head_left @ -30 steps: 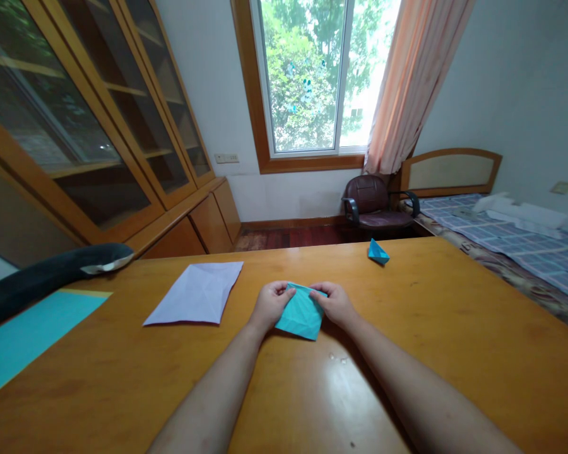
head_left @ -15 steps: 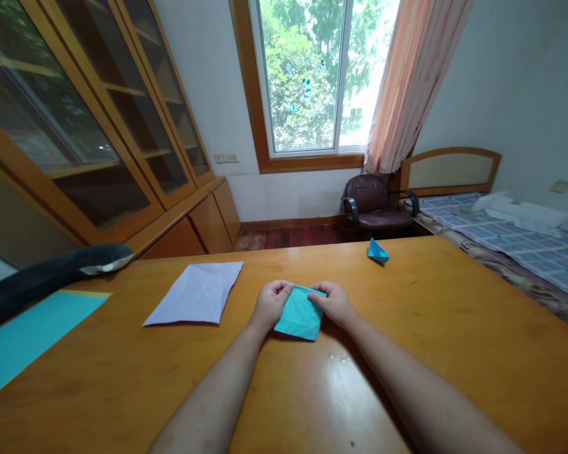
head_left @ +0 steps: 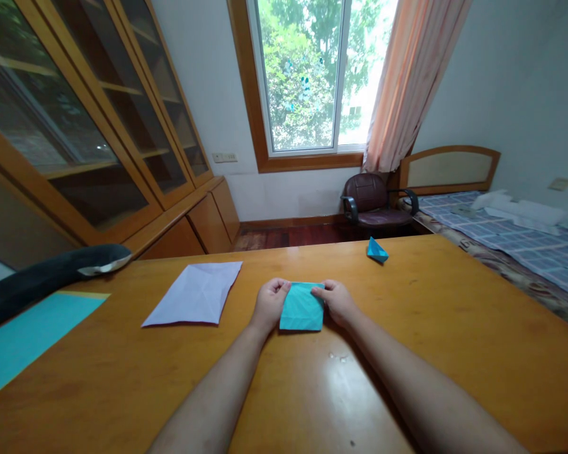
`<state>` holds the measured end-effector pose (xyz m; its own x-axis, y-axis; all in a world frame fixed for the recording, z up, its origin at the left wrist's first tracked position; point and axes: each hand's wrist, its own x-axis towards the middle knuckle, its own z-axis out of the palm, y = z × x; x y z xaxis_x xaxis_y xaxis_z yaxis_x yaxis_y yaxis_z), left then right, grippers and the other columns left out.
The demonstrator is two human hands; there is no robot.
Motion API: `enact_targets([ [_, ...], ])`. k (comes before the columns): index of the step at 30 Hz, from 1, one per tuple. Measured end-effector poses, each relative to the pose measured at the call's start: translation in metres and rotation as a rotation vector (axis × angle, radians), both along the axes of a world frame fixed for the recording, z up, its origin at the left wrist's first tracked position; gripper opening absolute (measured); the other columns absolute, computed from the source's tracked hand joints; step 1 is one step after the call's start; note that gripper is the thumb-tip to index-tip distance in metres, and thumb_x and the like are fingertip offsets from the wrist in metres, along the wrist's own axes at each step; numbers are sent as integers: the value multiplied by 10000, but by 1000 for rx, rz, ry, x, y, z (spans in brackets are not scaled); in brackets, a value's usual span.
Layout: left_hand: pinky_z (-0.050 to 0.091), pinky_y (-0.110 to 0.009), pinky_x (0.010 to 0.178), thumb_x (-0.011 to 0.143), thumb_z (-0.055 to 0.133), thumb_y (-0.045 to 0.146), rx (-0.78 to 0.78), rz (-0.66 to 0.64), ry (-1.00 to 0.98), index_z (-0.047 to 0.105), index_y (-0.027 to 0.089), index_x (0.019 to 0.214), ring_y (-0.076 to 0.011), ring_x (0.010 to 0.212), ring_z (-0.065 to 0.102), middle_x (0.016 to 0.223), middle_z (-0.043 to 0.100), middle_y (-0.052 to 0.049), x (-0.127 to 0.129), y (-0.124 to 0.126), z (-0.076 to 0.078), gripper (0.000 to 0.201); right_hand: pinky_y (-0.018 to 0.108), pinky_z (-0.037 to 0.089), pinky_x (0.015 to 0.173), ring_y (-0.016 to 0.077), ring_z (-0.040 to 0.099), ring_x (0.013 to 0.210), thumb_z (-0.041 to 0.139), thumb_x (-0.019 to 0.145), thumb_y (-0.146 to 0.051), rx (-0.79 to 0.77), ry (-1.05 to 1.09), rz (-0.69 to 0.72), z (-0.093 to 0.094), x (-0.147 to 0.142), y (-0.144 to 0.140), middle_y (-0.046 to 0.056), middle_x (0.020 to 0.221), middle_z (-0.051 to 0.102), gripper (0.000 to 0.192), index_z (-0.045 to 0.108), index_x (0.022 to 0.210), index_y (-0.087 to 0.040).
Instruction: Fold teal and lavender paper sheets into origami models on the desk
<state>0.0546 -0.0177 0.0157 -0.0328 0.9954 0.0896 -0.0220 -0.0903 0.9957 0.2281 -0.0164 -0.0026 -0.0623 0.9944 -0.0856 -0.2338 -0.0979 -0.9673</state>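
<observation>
One wooden table [head_left: 454, 328]; one flat turquoise sheet [head_left: 23, 337] at its 9 o'clock edge; one creased lilac sheet [head_left: 194, 293] at 10 o'clock of the hands; one folded turquoise square [head_left: 301, 307] at table centre; one small turquoise paper boat [head_left: 377, 251] at 1 o'clock, well apart. Two hands: left hand [head_left: 269, 304] and right hand [head_left: 338, 301], fingers curled, each pinching a top corner of the square. One dark padded object [head_left: 47, 277] overhangs the 9 o'clock edge
</observation>
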Motion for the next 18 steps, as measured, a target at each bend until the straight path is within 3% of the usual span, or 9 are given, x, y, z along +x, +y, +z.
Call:
enact_targets([
  [10,384,-211,517,642,699,479,6,34,-12,601,146,634,-104,528,475,568,562,18,1,0,1,347,242,322,489,92,406,461,780,507,-375,-73,262,-33,-2,-2,3,-55,467,461,345,497,556,-185],
  [18,376,-209,515,665,680,426,17,44,-9,593,149,624,-98,518,463,556,551,26,3,0,1,293,259,383,536,115,457,515,747,556,-461,-27,244,-72,-2,-5,3,-30,537,533,350,545,616,-182],
])
